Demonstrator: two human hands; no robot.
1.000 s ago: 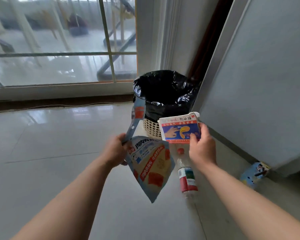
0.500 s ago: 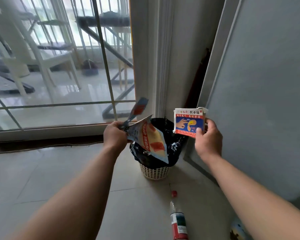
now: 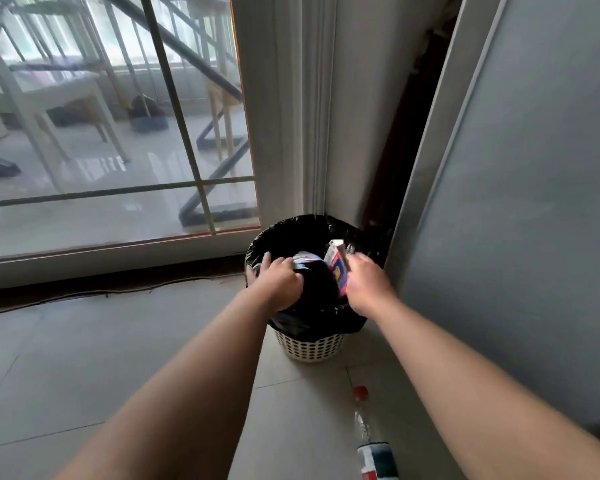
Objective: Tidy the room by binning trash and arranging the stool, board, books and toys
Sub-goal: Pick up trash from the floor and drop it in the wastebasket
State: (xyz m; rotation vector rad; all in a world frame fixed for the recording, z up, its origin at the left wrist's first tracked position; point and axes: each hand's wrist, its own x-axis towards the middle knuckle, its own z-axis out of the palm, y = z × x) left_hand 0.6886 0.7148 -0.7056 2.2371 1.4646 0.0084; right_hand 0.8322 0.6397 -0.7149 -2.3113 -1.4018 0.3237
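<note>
Down in the corner by the glass door (image 3: 118,140), both hands hung over the mouth of the bin (image 3: 309,348), a white perforated basket lined with a black bag. The left hand (image 3: 281,280) had its fingers curled round a wrapper (image 3: 303,263), of which only a sliver showed. The right hand (image 3: 368,285) gripped a small printed box (image 3: 336,266), tilted inside the liner's rim. A red-capped bottle (image 3: 374,457) lay on the floor (image 3: 84,358) near the bin.

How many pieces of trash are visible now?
3: wrapper in the left hand, small box in the right hand, both over the bin; plastic bottle on the floor near it. More may be hidden inside.
</note>
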